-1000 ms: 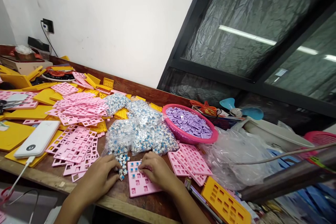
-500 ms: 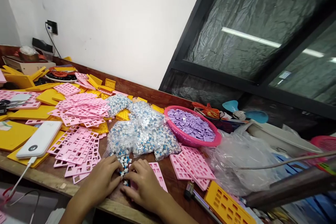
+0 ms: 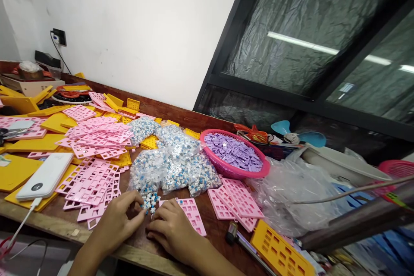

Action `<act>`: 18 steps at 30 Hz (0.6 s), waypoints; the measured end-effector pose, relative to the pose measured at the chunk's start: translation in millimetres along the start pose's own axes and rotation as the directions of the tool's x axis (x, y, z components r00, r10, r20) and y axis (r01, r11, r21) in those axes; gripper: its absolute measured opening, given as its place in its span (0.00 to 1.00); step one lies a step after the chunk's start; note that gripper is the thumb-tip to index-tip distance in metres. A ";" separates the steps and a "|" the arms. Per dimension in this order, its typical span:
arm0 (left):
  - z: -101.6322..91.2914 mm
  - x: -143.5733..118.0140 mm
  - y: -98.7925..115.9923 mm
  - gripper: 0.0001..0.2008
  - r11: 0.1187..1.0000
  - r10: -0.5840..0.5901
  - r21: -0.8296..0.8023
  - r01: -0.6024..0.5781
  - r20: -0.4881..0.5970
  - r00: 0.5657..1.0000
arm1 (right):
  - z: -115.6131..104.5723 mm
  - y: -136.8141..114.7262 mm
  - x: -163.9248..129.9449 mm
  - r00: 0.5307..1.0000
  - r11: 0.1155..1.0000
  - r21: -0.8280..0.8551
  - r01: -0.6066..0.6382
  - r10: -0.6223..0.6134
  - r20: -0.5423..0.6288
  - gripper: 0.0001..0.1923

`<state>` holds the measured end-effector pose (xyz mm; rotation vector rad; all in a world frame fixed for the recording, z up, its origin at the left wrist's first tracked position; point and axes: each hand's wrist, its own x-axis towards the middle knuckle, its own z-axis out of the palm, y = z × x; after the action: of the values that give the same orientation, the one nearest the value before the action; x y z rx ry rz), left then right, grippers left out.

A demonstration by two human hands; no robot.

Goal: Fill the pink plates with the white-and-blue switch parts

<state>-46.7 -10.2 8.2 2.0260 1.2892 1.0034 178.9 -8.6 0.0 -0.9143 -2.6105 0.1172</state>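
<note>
My left hand [image 3: 117, 222] rests on the wooden bench [image 3: 139, 246], fingertips pinching at a small heap of blue-and-white switches [image 3: 149, 200] near the bench's front edge. My right hand [image 3: 170, 229] lies over the near end of a pink grid plate [image 3: 191, 214] that has a few blue switches set in it; its fingers curl beside the same heap. Whether either hand holds a switch is hidden by the fingers. Clear bags of switches [image 3: 174, 164] lie just behind the heap.
Stacks of pink plates [image 3: 92, 183] and yellow plates [image 3: 19, 168] cover the left. A white power bank [image 3: 45, 175] lies there. A pink basket of purple keycaps [image 3: 233, 154] sits right of centre, then crumpled plastic [image 3: 291, 196], a yellow plate [image 3: 278, 252] and a tool [image 3: 233, 233].
The pink plate was turned from lying square in front of me to slanting right. My right hand slid leftward onto its near end, close to my left hand at the switch heap.
</note>
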 end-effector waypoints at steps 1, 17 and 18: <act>0.1 0.1 0.1 0.05 1.000 0.004 -0.003 -0.004 -0.006 1.000 | 0.8 0.4 0.1 1.000 1.000 0.018 0.013 -0.013 -0.004 0.08; 11.8 -2.2 -4.6 0.12 0.973 -0.054 -0.231 0.012 -0.177 0.983 | -14.2 10.6 0.3 0.999 0.985 0.167 -0.041 0.038 0.025 0.13; 12.4 -2.1 -4.4 0.12 0.972 -0.060 -0.236 0.016 -0.181 0.982 | -20.9 12.6 -0.6 0.998 0.980 0.190 -0.068 0.064 0.025 0.15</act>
<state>-39.5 -10.9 -2.9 1.7569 1.2336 1.2884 194.5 0.1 16.7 -0.9347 -2.5332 0.3882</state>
